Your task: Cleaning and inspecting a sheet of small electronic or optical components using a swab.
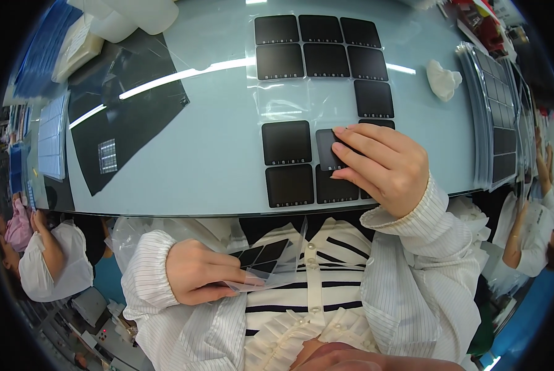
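Note:
My right hand [385, 164] pinches a dark square film piece [328, 148] by its right side, above a clear plastic sheet [283, 99] on the table. Several rounded black squares [286, 142] lie in rows on that sheet, each with small pale marks along its lower edge. My fingers and palm hide part of the lower right squares. Below the table edge, my left hand [206, 272] is closed on a clear plastic sheet with black squares [268, 253], which is tilted in front of my striped top.
A large black sheet [128, 105] lies on the glass-topped table [215, 142] at left, near white rolls [153, 12]. A crumpled white wad [444, 80] sits at right, beside stacked clear sheets of dark squares [490, 111]. Other people [51, 260] sit on both sides.

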Motion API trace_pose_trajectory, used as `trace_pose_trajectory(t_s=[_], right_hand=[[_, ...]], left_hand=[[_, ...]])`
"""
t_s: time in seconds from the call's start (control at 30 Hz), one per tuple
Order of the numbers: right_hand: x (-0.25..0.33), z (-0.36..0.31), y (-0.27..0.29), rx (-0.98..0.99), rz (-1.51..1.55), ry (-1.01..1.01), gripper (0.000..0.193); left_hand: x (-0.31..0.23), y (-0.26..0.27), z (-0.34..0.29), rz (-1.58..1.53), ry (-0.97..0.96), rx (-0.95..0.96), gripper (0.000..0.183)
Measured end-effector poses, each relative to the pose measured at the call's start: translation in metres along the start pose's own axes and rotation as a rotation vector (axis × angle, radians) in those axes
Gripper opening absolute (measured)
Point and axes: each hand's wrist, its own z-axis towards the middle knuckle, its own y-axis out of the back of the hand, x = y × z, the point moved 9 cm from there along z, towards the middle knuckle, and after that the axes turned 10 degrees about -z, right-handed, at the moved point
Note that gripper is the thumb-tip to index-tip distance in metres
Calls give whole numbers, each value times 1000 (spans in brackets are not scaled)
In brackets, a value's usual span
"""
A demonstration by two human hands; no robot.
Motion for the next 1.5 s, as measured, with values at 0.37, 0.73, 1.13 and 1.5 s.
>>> trace_pose_trajectory(t_s=[0.37,0.73,1.13,1.5], right_hand=[[-5,9,-3,-19,7,-53,32],[1,7,-6,-9,-87,12,30],[58,10,-2,69,165,149,43],[51,-2,5,-8,114,134,44]], left_hand=[[-3,1,-3,12,5,-23,39],[-3,-5,-7,25,-6,-30,41],[-8,-6,-12,40,-9,-103,40],[-11,-8,-21,30,-22,-179,36]])
